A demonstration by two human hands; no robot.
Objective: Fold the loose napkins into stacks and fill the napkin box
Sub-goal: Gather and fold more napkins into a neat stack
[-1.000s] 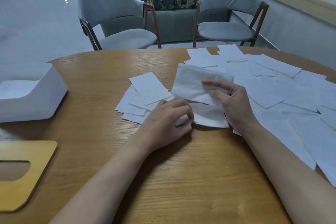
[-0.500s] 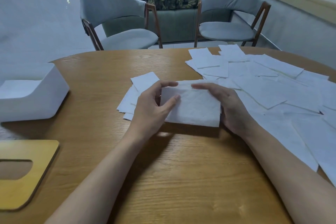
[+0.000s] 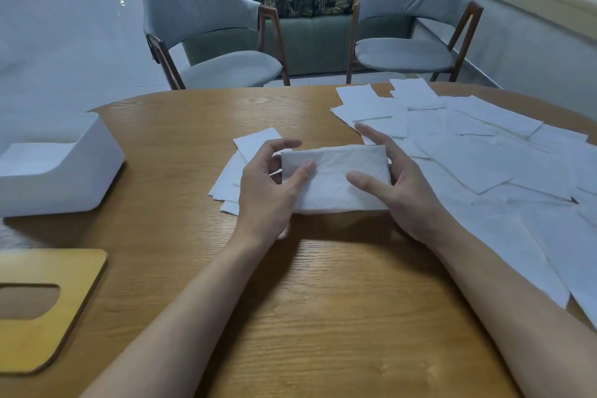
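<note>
A folded white napkin is held just above the wooden table between both hands. My left hand pinches its left end, thumb on top and fingers curled behind. My right hand holds the right end, with the thumb across the top face and the fingers along the far edge. Under and behind my left hand lies a small pile of folded napkins. Several loose napkins are spread over the right half of the table. The white napkin box stands open at the left edge.
The box's wooden lid, with an oval slot, lies flat at the near left. Two grey chairs stand behind the far edge of the table. Bare wood shows between the box and the folded pile.
The napkin was half open under my hands a second ago. It is folded into a compact rectangle now, and both hands have shifted to its ends and lifted it slightly.
</note>
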